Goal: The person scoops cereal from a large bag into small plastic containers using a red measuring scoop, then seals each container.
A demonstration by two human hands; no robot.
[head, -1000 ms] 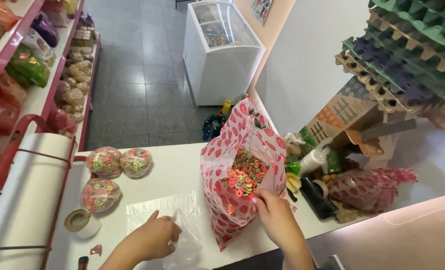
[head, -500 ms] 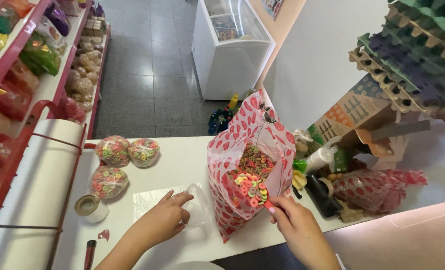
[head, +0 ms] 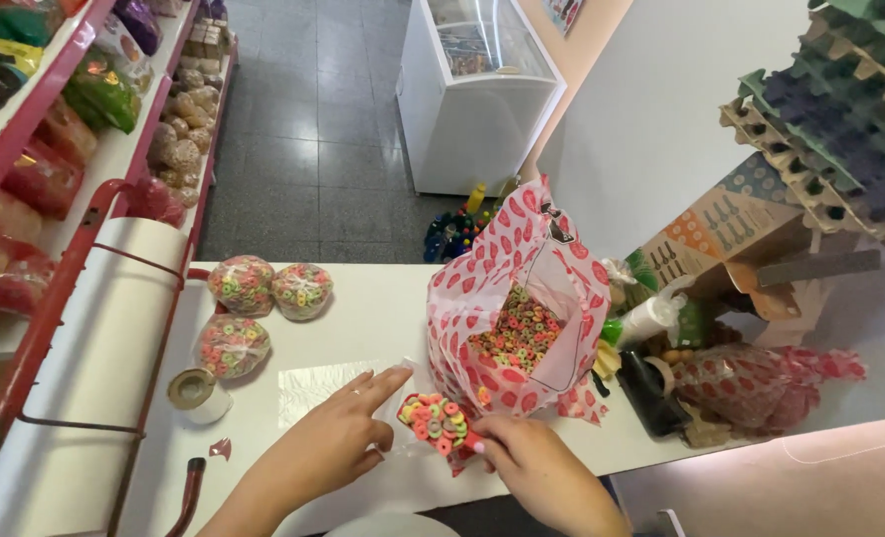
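A big red-and-white patterned bag stands open on the white counter, full of coloured ring sweets. My right hand grips a small red scoop heaped with ring sweets, just in front of the bag. My left hand rests with fingers spread on a small clear plastic bag lying flat on the counter, right beside the scoop.
Three tied clear bags of ring sweets sit at the counter's left. A tape roll and a large white paper roll lie further left. Boxes, egg trays and a patterned bundle crowd the right. Shelves and a chest freezer stand beyond.
My right hand has come out of the big bag with a scoop full of ring sweets and moved it left to the clear bag under my left hand.
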